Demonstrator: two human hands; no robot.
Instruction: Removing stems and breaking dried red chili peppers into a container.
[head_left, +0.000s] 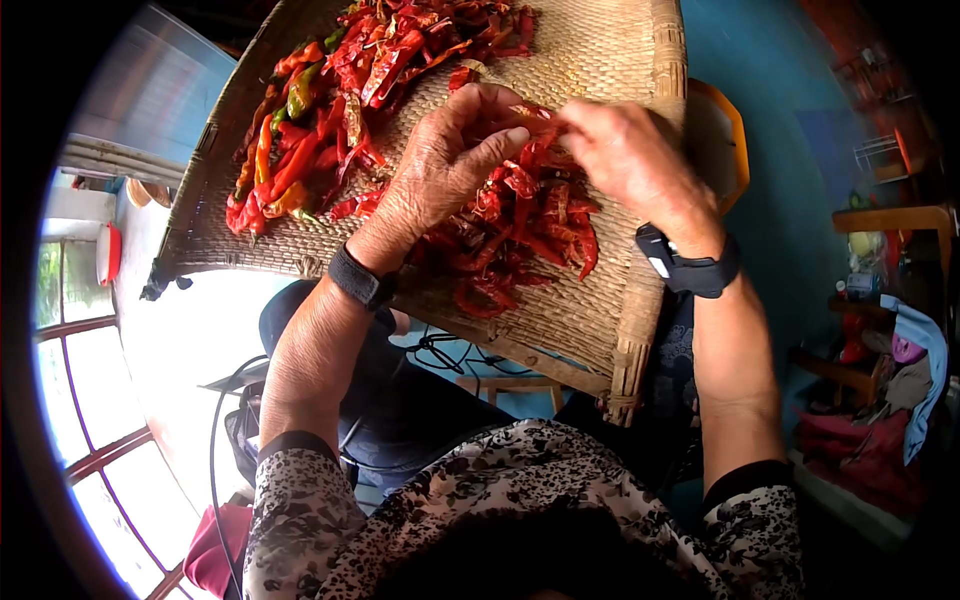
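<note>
My left hand (454, 154) is raised over a woven tray (630, 247), with a dried red chili pepper (517, 122) between its fingers. Close on its right, my right hand (630, 154) is blurred by motion, its fingertips at the pepper's end; whether they grip it is unclear. Below both hands lies a pile of wrinkled red chili pieces (517, 225), partly hidden by the left hand and wrist. A larger heap of whole chilies (300, 142), mostly red with a few green and orange ones, covers the tray's left and far side.
An orange-rimmed container (731, 150) stands beyond the tray's right edge, partly covered by it. Black cables (442, 352) and a wooden stool (517, 386) are beneath the tray. Shelves with clothes (919, 375) stand at the right, a barred window (97, 405) at the left.
</note>
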